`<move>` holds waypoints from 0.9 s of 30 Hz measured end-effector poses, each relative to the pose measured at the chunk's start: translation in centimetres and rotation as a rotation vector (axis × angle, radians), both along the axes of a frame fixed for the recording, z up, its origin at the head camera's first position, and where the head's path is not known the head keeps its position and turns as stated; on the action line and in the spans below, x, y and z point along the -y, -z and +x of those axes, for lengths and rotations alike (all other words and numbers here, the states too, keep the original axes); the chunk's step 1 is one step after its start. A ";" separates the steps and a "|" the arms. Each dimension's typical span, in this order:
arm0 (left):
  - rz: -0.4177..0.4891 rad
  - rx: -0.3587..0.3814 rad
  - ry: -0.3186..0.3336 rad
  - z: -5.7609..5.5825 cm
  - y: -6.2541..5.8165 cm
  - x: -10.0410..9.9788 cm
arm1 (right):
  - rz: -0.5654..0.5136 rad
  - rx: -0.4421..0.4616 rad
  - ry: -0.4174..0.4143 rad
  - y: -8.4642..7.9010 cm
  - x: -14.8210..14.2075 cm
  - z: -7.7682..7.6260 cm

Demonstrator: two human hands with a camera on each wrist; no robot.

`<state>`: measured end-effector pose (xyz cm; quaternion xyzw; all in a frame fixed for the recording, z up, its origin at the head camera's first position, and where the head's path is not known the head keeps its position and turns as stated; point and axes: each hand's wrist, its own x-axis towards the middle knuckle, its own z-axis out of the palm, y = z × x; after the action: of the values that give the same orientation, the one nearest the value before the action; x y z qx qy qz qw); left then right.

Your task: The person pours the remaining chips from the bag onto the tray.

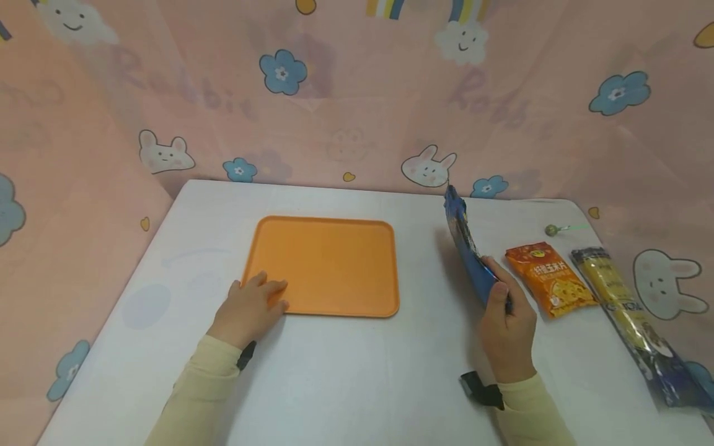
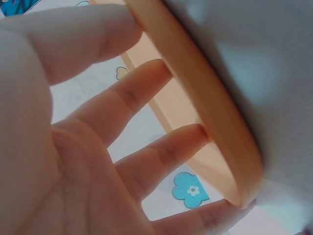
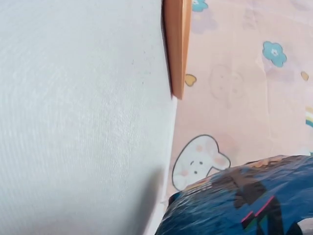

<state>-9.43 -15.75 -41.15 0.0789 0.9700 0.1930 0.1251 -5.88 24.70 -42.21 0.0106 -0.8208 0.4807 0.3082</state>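
An orange rectangular tray [image 1: 334,266] lies flat on the white table. My left hand [image 1: 250,310] rests at its front-left corner, fingers spread and fairly straight. In the left wrist view, several fingertips touch the tray's rim [image 2: 200,93]. To the right of the tray, my right hand [image 1: 507,334] grips a blue shiny snack bag [image 1: 470,257] by its near end, thumb on one side. The bag is tilted up nearly on edge, its far end pointing to the back of the table. Its printed blue face [image 3: 234,205] fills the bottom of the right wrist view.
Right of the held bag lies an orange snack packet [image 1: 549,279]. Beyond it, a long yellow and dark-blue package [image 1: 630,316] lies along the table's right edge. A small green lollipop-like ball [image 1: 551,230] on a stick sits behind them. Pink printed cloth [image 1: 357,111] surrounds the table.
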 end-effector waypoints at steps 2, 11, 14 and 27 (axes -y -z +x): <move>-0.005 0.000 -0.007 -0.1 0.0 0.0 | -0.045 -0.026 0.006 0.0 -0.3 -0.1; -0.016 0.009 -0.029 -0.3 -0.2 -0.1 | -0.134 0.009 0.008 -1.1 -0.3 0.2; -0.012 0.010 -0.024 -0.4 -0.3 -0.1 | -0.164 0.026 -0.028 -1.7 0.1 0.4; 0.002 0.018 -0.062 -1.2 -0.4 -0.2 | -0.248 0.200 -0.160 -6.8 4.2 -0.3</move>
<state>-10.58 -15.55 -40.76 0.0470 0.9706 0.1986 0.1277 -6.21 20.47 -35.42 -0.0101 -0.7784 0.5998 0.1849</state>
